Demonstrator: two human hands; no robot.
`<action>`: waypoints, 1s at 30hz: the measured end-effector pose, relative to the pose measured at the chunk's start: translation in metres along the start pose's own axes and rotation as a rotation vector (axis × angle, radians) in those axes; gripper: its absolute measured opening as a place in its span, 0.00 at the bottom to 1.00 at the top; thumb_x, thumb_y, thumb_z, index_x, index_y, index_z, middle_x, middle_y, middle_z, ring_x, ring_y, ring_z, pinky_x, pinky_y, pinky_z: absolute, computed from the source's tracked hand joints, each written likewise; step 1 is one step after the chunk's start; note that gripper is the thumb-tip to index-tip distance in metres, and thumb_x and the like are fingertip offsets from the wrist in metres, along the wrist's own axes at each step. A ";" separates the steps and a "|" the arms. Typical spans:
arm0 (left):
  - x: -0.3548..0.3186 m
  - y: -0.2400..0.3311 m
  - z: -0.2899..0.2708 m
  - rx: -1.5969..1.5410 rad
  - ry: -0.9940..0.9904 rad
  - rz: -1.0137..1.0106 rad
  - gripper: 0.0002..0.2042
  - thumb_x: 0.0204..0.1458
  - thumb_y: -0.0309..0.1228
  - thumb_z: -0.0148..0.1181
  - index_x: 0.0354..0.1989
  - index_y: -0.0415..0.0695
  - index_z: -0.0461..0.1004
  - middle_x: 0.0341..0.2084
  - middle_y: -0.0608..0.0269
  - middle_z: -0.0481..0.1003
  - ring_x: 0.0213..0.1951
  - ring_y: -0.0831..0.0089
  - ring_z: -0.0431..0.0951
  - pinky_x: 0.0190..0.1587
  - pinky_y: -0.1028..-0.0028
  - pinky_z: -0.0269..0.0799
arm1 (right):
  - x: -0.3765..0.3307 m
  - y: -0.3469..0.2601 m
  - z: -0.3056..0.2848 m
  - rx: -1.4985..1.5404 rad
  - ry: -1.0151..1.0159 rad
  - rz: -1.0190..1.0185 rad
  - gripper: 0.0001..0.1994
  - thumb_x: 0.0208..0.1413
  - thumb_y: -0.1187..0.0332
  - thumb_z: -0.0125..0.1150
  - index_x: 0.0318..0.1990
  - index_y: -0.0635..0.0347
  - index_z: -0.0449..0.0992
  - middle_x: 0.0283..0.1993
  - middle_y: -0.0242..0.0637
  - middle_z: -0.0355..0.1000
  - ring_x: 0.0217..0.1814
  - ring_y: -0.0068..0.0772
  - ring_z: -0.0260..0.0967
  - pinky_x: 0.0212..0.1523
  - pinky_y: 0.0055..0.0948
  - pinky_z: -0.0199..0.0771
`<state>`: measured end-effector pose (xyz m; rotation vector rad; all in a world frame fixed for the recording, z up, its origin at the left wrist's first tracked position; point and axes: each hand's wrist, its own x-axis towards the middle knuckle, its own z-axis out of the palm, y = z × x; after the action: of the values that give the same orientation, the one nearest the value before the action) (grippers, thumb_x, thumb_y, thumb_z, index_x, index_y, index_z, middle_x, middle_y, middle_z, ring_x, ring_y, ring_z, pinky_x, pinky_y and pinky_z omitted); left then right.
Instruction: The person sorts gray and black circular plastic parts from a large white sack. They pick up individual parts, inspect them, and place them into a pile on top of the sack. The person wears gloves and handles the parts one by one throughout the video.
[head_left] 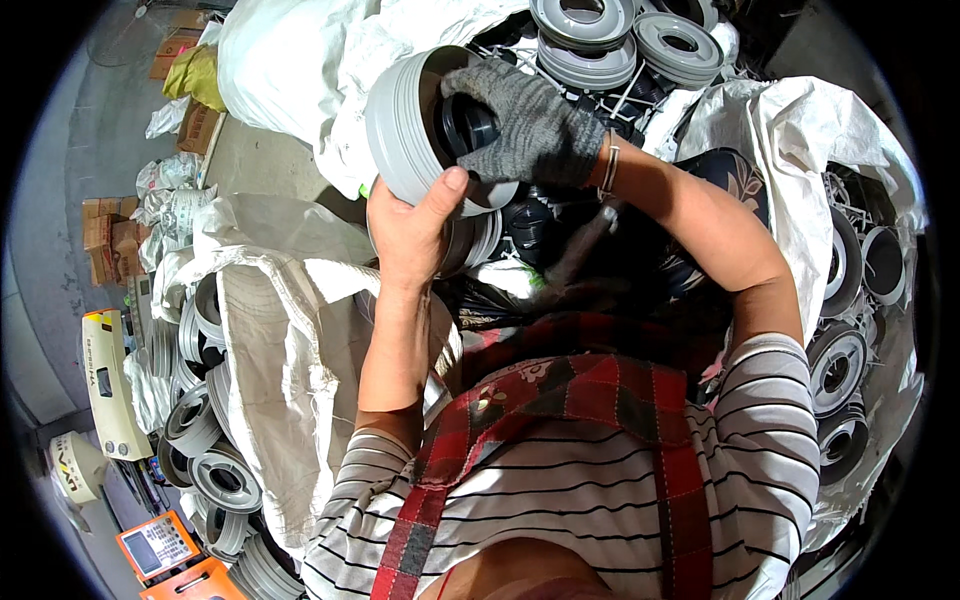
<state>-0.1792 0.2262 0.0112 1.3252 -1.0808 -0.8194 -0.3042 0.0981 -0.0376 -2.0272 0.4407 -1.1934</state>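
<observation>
My bare left hand (415,225) is wrapped round the lower side of a light grey plastic cylinder (398,135), ribbed like several nested rings, its thumb on the near rim. The cylinder is tilted, with its opening toward the right. In a grey knit glove, my right hand (540,125) reaches to that opening. Its fingers curl round a black plastic ring (466,122) at the mouth of the cylinder. The palm side is hidden by the glove. More grey rings (475,240) lie just below, partly covered by my left hand.
Stacked grey ring parts (585,55) stand at the far side among black pieces. An open white woven sack (275,370) is at my left, another sack (780,125) at my right. Grey ringed parts (225,480) and an orange-edged device (158,548) sit at the far left.
</observation>
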 end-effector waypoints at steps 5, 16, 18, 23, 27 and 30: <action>-0.012 -0.013 -0.002 0.423 -0.088 0.133 0.26 0.35 0.27 0.73 0.45 0.34 0.70 0.36 0.62 0.75 0.38 0.75 0.74 0.43 0.76 0.68 | 0.002 0.036 0.006 -0.029 -0.132 -0.073 0.31 0.35 0.62 0.68 0.48 0.69 0.68 0.43 0.52 0.71 0.47 0.49 0.69 0.49 0.36 0.69; -0.021 0.009 -0.039 0.788 -0.329 0.229 0.31 0.41 0.23 0.64 0.58 0.37 0.63 0.55 0.46 0.65 0.59 0.54 0.63 0.60 0.65 0.56 | 0.014 -0.009 -0.003 0.486 -0.290 0.198 0.24 0.43 0.66 0.67 0.49 0.67 0.70 0.45 0.44 0.73 0.47 0.35 0.71 0.48 0.29 0.70; -0.030 0.001 -0.041 0.657 -0.298 0.355 0.31 0.41 0.22 0.62 0.57 0.33 0.61 0.53 0.44 0.66 0.56 0.53 0.66 0.58 0.65 0.58 | 0.003 0.002 0.013 0.273 -0.139 0.053 0.24 0.44 0.63 0.66 0.47 0.68 0.71 0.42 0.44 0.73 0.44 0.35 0.71 0.47 0.29 0.71; -0.050 -0.006 -0.044 0.901 -0.127 0.624 0.30 0.41 0.17 0.59 0.57 0.29 0.61 0.51 0.41 0.66 0.54 0.51 0.68 0.56 0.65 0.60 | 0.015 0.003 0.004 0.363 -0.230 0.348 0.15 0.48 0.62 0.60 0.39 0.65 0.74 0.36 0.44 0.74 0.39 0.41 0.73 0.40 0.31 0.73; -0.068 -0.009 -0.065 1.028 -0.119 0.335 0.31 0.41 0.18 0.62 0.58 0.32 0.61 0.51 0.43 0.66 0.53 0.53 0.67 0.55 0.66 0.62 | 0.043 0.101 -0.024 -0.889 -0.048 -0.035 0.11 0.46 0.63 0.53 0.32 0.61 0.76 0.31 0.48 0.73 0.31 0.42 0.72 0.32 0.37 0.72; -0.066 -0.006 -0.067 0.991 -0.124 0.097 0.29 0.42 0.25 0.66 0.55 0.34 0.65 0.49 0.45 0.68 0.51 0.59 0.70 0.54 0.69 0.63 | 0.032 0.152 -0.048 -1.038 -0.006 0.257 0.13 0.43 0.64 0.51 0.32 0.62 0.78 0.33 0.52 0.74 0.35 0.48 0.73 0.38 0.43 0.72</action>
<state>-0.1370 0.3100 0.0012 2.0137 -1.7431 -0.2599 -0.3188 -0.0438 -0.1149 -2.6678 1.5020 -0.8511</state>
